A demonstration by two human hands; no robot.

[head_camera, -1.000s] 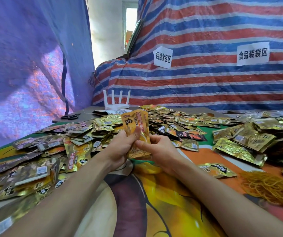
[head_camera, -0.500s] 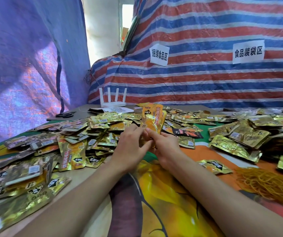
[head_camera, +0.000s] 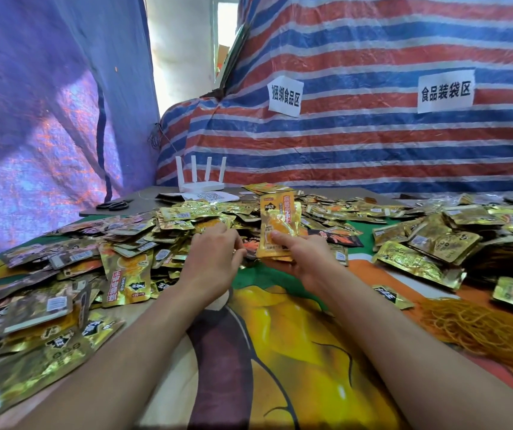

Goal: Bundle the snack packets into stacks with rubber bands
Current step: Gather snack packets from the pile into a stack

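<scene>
Fingers of our right hand (head_camera: 308,259) pinch the stack (head_camera: 278,225) upright above the table (head_camera: 280,352) centre, apart from our left hand (head_camera: 214,256) among loose packets (head_camera: 155,231), grip unclear; lightly held, it may fan before rubber bands (head_camera: 478,330) by the right edge go on.

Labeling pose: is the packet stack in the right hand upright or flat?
Upright: the packet stack stands on end, label facing the camera, right hand gripping its bottom.

A white router (head_camera: 200,181) is set near black scissors (head_camera: 113,205); two paper signs (head_camera: 285,96) are fixed to a striped tarp (head_camera: 373,144).
</scene>
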